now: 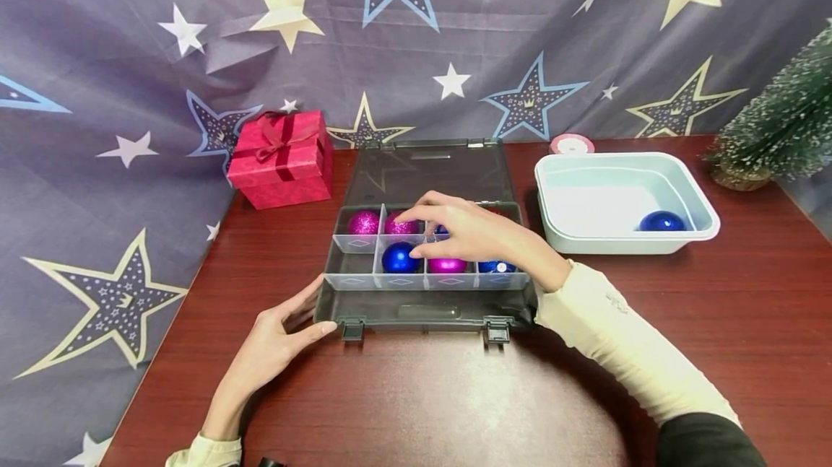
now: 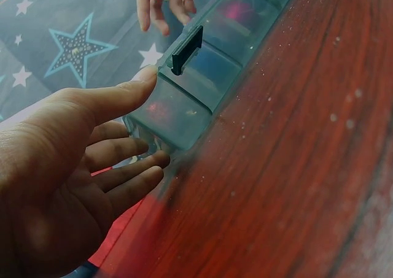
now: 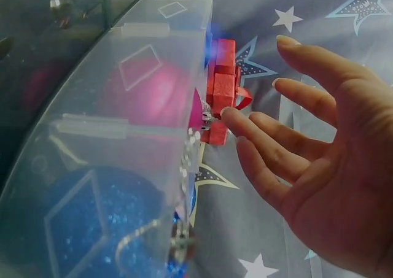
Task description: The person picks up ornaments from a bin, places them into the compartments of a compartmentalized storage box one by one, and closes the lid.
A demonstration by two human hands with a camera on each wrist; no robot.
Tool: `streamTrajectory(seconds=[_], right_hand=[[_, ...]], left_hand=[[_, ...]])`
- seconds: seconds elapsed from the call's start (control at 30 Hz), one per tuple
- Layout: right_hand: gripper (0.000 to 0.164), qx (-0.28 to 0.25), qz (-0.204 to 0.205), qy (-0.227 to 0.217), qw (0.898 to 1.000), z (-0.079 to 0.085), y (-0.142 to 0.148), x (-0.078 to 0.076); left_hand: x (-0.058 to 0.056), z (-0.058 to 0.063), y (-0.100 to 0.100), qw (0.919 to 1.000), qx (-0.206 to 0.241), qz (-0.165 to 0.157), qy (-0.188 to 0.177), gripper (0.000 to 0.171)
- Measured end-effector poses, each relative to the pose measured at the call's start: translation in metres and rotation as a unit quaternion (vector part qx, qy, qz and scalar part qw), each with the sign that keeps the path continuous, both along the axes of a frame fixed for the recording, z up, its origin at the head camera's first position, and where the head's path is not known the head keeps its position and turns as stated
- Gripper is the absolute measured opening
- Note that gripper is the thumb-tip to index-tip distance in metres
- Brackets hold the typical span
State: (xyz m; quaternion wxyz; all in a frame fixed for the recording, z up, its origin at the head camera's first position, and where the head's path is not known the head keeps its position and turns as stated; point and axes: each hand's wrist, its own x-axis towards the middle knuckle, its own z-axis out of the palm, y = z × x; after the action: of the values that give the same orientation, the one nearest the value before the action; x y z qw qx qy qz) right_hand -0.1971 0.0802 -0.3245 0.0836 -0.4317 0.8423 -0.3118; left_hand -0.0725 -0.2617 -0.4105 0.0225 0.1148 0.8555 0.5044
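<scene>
A dark see-through case (image 1: 429, 302) lies with its lid (image 1: 432, 175) folded back, clear dividers splitting it into compartments. My left hand (image 1: 266, 341) rests at its front left corner, thumb on the front edge and fairly straight fingers along the side. Over the middle compartments hovers my right hand (image 1: 471, 232), fingers spread and nothing between them. Under and beside it sit a shiny blue ball (image 1: 399, 259), a magenta ball (image 1: 448, 265) and a blue glitter ball (image 3: 104, 223). Glittery magenta balls (image 1: 363, 222) fill the back left compartments; the right hand partly hides the back right ones.
To the right stands a pale blue tub (image 1: 627, 239) with one blue ball (image 1: 662, 221) in it. A ribbon spool (image 1: 572, 143) lies behind the tub. A red gift box (image 1: 286, 171) is at the back left, a small frosted tree (image 1: 776, 113) at the far right.
</scene>
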Motion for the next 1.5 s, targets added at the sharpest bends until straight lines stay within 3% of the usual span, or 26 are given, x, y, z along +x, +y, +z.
streamTrajectory(seconds=[0.2, 0.57, 0.9, 1.03, 1.27, 1.5], right_hand=[[0.052, -0.011, -0.022, 0.016, 1.0, 0.004, 0.02, 0.001], [0.047, -0.034, -0.113, 0.012, 0.993, 0.01, 0.089, 0.005], [0.044, -0.055, -0.219, 0.045, 0.973, 0.007, 0.172, 0.02], [0.044, -0.052, -0.252, 0.021, 0.966, 0.007, 0.207, 0.026], [0.048, 0.049, -0.334, -0.022, 0.941, 0.018, 0.251, 0.034], [0.06, 0.159, -0.334, -0.046, 0.928, 0.019, 0.268, 0.025]], left_hand=[[0.0, 0.0, 0.0, 1.0, 0.004, -0.001, -0.001, 0.072], [-0.001, -0.001, 0.0, 1.0, 0.005, -0.003, 0.006, 0.071], [-0.002, -0.002, 0.002, 0.9999, 0.004, -0.006, 0.009, 0.071], [-0.002, -0.002, 0.002, 0.9998, 0.009, -0.01, 0.013, 0.072], [-0.002, -0.001, 0.001, 0.9998, 0.005, -0.007, 0.017, 0.072], [-0.001, -0.004, 0.0, 0.9997, 0.008, -0.009, 0.021, 0.072]])
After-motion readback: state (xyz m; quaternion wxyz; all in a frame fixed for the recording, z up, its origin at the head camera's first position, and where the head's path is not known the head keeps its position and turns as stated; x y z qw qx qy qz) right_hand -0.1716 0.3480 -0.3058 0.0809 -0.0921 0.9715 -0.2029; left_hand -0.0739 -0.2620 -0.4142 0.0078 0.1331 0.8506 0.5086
